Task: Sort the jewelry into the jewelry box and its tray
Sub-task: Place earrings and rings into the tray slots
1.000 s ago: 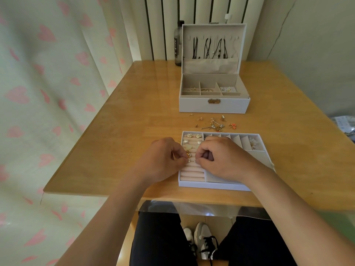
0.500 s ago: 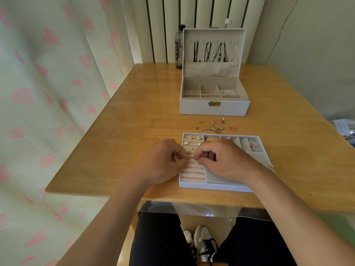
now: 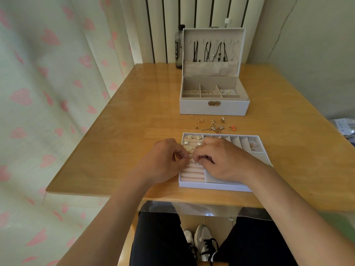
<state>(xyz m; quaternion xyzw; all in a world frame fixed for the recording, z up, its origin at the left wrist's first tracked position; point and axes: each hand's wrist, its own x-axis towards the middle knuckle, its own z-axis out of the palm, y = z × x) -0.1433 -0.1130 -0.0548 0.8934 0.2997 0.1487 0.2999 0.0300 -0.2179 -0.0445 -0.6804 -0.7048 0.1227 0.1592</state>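
A white jewelry tray lies near the table's front edge, with pink ring rolls on its left side holding several earrings. My left hand and my right hand meet over those rolls, fingertips pinched together on a small gold earring. Behind the tray, loose gold jewelry is scattered on the table. Farther back stands the open white jewelry box, with black necklaces hanging in its lid and small pieces in its compartments.
A dark bottle stands behind the box at the left. A heart-patterned curtain hangs along the table's left side. A wall closes the right. My legs and shoes show under the front edge.
Both hands stay pinched over the ring rolls, with only slight finger motion. The camera has tilted a little, shifting the scene down in view.
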